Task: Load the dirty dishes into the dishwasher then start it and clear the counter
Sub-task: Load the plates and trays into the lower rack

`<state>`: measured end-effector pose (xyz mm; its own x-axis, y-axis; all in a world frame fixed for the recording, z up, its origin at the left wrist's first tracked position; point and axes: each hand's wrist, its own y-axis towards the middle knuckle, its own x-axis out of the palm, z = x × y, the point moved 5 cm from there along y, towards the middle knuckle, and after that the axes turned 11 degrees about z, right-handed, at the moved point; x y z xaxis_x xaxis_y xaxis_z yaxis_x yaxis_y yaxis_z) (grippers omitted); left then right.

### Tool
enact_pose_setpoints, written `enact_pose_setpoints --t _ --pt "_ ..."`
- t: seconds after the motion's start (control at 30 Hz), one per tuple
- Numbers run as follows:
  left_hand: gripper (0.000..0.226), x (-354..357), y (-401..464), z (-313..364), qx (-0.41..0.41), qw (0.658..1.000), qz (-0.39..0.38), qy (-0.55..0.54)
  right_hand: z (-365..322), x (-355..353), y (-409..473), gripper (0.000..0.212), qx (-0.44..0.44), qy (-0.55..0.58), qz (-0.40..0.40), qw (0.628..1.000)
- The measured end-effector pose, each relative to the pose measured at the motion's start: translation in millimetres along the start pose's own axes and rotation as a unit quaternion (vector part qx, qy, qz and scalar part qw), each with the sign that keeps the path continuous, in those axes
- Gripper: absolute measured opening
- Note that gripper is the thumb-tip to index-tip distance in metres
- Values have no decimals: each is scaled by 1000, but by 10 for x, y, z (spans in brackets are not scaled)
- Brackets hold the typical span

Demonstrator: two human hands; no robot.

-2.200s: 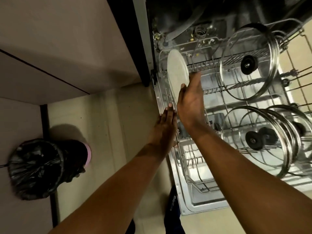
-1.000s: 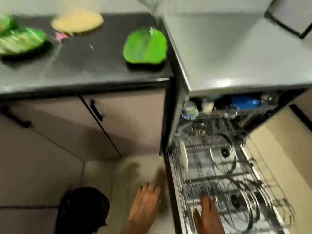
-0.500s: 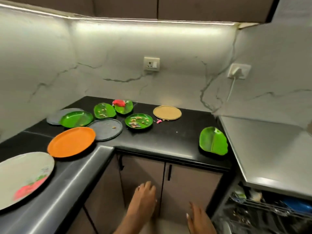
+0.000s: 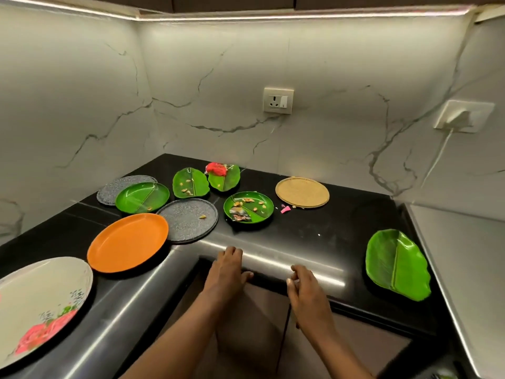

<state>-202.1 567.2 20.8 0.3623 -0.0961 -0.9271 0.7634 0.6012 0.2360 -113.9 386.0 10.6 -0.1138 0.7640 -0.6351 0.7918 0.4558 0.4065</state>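
Plainly, both hands — left hand and right hand, fingers loosely curled, empty — hovered at centre frame; best taking the orange plate by its rim, level.

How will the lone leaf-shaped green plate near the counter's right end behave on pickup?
The leaf-shaped green plate looks like glossy, rigid plastic: probably light and stiff, possibly slippery. Its raised, wavy rim should give fingers purchase. It lies flat, so it is unlikely to roll.

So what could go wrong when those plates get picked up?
Crumbs on the round green plate could spill if it tips. The orange plate overlaps the speckled grey plate, so lifting one may drag the other. The flowered plate lies close to the counter edge and might get knocked off.
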Motion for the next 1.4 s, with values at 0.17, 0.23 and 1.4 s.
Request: enact_pose_setpoints --t 0.17,0.23,1.4 --pt "76 257 840 -111 -34 999 -18 33 150 428 879 20 71 56 -5 996" --pt "82 302 1109 -169 -54 998 -18 37 180 607 1160 20 83 69 -26 994" --pt "102 530 1620 -468 -166 957 -222 86 -560 1353 3096 32 4 67 55 996"
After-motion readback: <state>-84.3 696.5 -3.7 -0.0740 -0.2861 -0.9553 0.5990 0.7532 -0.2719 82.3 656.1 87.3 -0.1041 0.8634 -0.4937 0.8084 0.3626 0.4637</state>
